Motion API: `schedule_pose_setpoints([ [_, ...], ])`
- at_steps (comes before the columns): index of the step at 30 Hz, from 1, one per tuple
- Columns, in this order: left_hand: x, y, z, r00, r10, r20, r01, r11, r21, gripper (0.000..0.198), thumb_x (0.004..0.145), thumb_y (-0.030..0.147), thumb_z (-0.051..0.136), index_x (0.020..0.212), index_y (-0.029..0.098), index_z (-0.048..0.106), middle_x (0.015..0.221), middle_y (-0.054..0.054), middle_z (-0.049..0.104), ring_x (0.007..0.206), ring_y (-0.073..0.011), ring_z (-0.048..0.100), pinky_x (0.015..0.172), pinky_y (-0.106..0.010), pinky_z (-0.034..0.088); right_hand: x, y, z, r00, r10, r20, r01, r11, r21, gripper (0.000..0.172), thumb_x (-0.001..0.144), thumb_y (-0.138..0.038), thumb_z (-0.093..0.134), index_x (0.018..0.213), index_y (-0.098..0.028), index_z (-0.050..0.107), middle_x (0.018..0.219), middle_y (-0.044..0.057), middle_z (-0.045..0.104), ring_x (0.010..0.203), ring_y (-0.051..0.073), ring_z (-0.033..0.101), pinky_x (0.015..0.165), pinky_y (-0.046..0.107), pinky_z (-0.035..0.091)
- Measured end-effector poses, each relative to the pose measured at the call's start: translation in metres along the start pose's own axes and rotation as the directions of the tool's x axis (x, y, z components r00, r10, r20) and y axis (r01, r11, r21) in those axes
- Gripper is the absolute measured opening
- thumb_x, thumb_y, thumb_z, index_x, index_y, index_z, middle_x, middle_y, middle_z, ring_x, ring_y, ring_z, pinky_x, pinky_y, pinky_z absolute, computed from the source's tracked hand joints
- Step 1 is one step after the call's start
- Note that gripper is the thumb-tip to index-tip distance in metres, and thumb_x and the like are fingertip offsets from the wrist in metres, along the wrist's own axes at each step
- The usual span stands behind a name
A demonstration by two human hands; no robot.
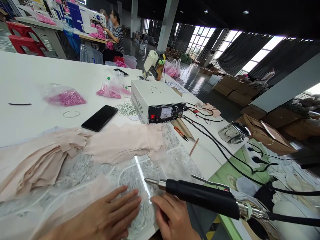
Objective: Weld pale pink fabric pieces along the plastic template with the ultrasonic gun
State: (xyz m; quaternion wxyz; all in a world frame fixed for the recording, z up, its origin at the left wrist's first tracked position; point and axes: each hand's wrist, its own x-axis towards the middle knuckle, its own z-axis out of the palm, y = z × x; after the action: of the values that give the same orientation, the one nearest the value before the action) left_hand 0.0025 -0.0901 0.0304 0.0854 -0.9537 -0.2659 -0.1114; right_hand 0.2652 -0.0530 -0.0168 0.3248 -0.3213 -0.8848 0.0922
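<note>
My left hand (107,213) lies flat, fingers stretched out, on a clear template sheet (140,173) with pale curved outlines and sheer fabric (77,196) about it. My right hand (172,215) is closed, its fingers curled together at the sheet's near right edge. What they pinch is hidden. Across the top of this hand lies a black pen-like handpiece (202,196) with a metal tip pointing left and a cable at its rear. I cannot make out whether the fingers hold it. Beyond the hands lie a pale pink fabric piece (125,141) and a fanned fabric stack (47,160).
A control box (155,100) with a dial stands behind the fabric, its cables running right. Near it are a phone (100,118), orange thread snips (180,133), rubber bands (127,109) and bags of pink pieces (66,98). A lidded cup (233,132) stands at the right edge.
</note>
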Motion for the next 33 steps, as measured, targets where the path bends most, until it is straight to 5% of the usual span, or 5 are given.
schedule_pose_setpoints([
  [8, -0.009, 0.001, 0.012, 1.0, -0.008, -0.03, 0.009, 0.999, 0.038, 0.042, 0.106, 0.02, 0.047, 0.147, 0.016, 0.056, 0.151, 0.0, 0.058, 0.14, -0.0192, 0.054, 0.124, -0.034, 0.032, -0.001, 0.002, 0.0, 0.998, -0.055, 0.035, 0.054, 0.998, 0.023, 0.038, 0.088, -0.008, 0.046, 0.118, -0.021, 0.067, 0.07, 0.002, 0.064, 0.055, 0.017, 0.062, 0.052, 0.027, 0.047],
  [15, -0.019, 0.003, 0.028, 0.999, 0.006, -0.038, -0.003, 0.996, 0.092, 0.049, 0.104, 0.016, 0.046, 0.152, 0.016, 0.051, 0.16, -0.002, 0.048, 0.151, -0.0237, 0.038, 0.13, -0.047, 0.009, -0.003, 0.002, 0.0, 0.983, -0.037, 0.182, 0.05, 0.996, -0.068, 0.042, 0.086, -0.012, 0.052, 0.125, -0.022, 0.065, 0.076, 0.005, 0.067, 0.059, 0.02, 0.064, 0.052, 0.029, 0.047],
  [21, -0.034, 0.004, 0.04, 0.998, -0.048, 0.028, 0.048, 0.999, 0.002, 0.052, 0.103, 0.019, 0.058, 0.153, 0.025, 0.05, 0.158, -0.001, 0.05, 0.149, -0.0234, 0.042, 0.128, -0.042, 0.027, -0.006, 0.002, 0.002, 0.977, -0.026, 0.211, 0.046, 0.995, -0.091, 0.047, 0.085, -0.015, 0.056, 0.131, -0.023, 0.059, 0.081, 0.005, 0.069, 0.067, 0.023, 0.068, 0.061, 0.032, 0.051],
  [33, -0.025, 0.0, 0.032, 1.0, 0.021, 0.0, -0.021, 0.997, 0.073, 0.049, 0.102, 0.021, 0.057, 0.151, 0.019, 0.053, 0.158, -0.002, 0.05, 0.153, -0.0245, 0.034, 0.13, -0.044, 0.019, -0.003, 0.002, 0.002, 0.986, -0.053, 0.161, 0.071, 0.991, -0.111, 0.052, 0.078, -0.008, 0.051, 0.127, -0.022, 0.059, 0.078, 0.003, 0.067, 0.062, 0.023, 0.067, 0.059, 0.034, 0.05],
])
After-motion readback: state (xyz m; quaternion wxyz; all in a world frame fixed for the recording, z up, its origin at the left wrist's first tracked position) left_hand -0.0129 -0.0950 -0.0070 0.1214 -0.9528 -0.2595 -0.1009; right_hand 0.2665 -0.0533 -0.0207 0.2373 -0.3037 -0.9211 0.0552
